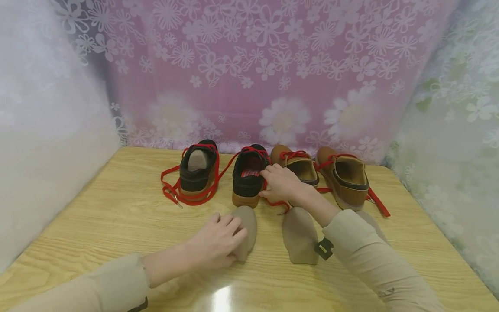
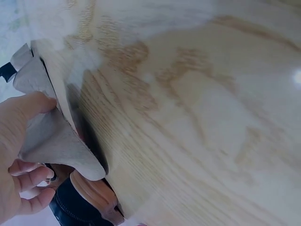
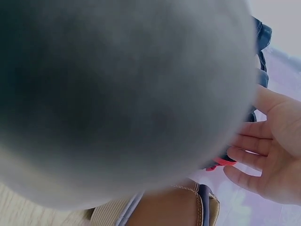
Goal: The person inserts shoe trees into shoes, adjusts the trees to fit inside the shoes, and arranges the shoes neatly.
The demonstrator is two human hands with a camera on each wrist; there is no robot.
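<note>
My left hand (image 1: 212, 242) pinches a beige insole (image 1: 246, 234) low over the table, thumb on one face and fingers on the other, as the left wrist view shows. Just beyond its tip stands a black shoe (image 1: 244, 193) with red laces and a tan sole, heel facing me, a red patch visible inside. My right hand (image 1: 282, 184) is at that shoe's right edge, its fingers fairly straight in the right wrist view; exact contact is hard to see. A blurred grey shape (image 3: 127, 94) covers much of the right wrist view.
Another black shoe (image 1: 191, 182) stands left with an insole (image 1: 197, 160) inside and red laces around it. Two brown shoes (image 1: 352, 190) stand right, one partly behind my hand. A beige insole (image 1: 300, 236) lies before them; another (image 1: 372, 221) is mostly hidden by my right sleeve.
</note>
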